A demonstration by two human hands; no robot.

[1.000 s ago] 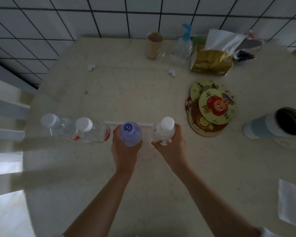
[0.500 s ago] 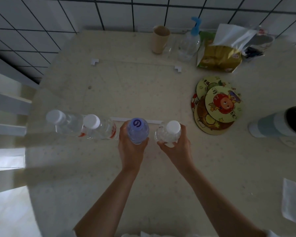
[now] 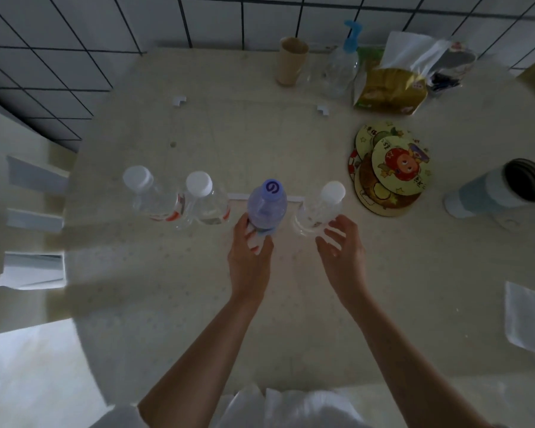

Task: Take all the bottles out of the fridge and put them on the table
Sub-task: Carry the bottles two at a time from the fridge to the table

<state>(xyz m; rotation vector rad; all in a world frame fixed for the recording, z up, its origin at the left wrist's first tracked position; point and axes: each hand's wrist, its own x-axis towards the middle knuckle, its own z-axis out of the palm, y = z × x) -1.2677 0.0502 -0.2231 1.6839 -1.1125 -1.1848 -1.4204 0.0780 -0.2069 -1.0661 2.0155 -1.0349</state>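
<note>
So four bottles stand in a row on the table (image 3: 198, 304); my left hand (image 3: 249, 257) loosely grips the blue-capped bottle (image 3: 267, 206), my right hand (image 3: 342, 247) hangs open beside the white-capped bottle (image 3: 322, 208). The fridge is out of view.

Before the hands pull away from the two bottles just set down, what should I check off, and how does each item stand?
1. Right hand off the clear bottle: ok, fingers open, apart from it.
2. Left hand off the blue bottle: not ok, fingers still touch its base.
3. Both bottles upright on the table: ok.
4. The two bottles at left stand undisturbed: ok.
5. Gap between the blue bottle and its left neighbour: ok, apart.
6. Fridge emptied of bottles: cannot tell, out of view.
</note>
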